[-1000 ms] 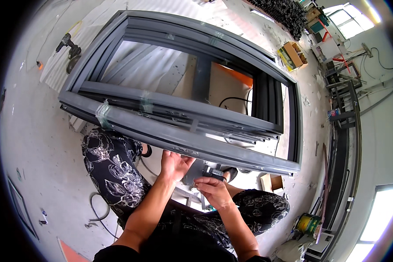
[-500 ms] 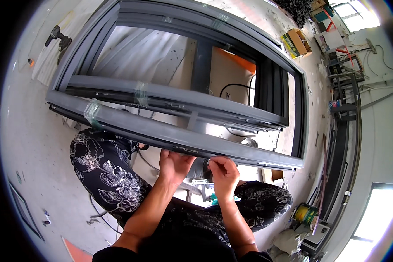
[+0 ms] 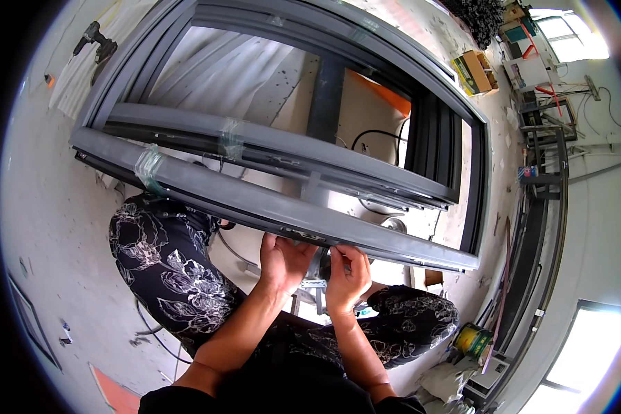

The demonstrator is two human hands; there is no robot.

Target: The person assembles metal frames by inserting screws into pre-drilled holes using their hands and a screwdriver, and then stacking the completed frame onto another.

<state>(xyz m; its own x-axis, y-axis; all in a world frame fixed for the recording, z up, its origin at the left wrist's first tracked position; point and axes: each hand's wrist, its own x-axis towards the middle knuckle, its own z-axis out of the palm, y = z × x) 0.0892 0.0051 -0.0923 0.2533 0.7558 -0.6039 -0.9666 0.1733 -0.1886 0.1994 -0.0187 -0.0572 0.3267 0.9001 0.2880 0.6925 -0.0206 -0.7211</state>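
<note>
A dark grey metal window frame [image 3: 207, 181] lies nearest me, its near rail crossing above my knees. Set in the rail's near edge is a small metal fitting [image 3: 302, 233]. My left hand [image 3: 285, 265] is palm up against that edge just below the fitting, gripping it; its fingertips are hidden under the rail. Close to its right, my right hand [image 3: 348, 277] has thumb and fingers pinched together at the same edge. Whatever lies in the pinch is too small or hidden to tell. Strips of clear tape [image 3: 148, 168] wrap the rail at left.
A second grey frame [image 3: 276, 147] lies within the outer one. A cordless drill [image 3: 95, 43] is on the floor at far left. A cardboard box [image 3: 476, 72] stands at far right, and dark metal profiles [image 3: 528, 255] run along the right wall. A cable [image 3: 234, 252] trails below the frame.
My right hand has moved left along the rail, nearer to the fitting and my left hand. The left hand has shifted slightly right. The whole view has tilted a little.
</note>
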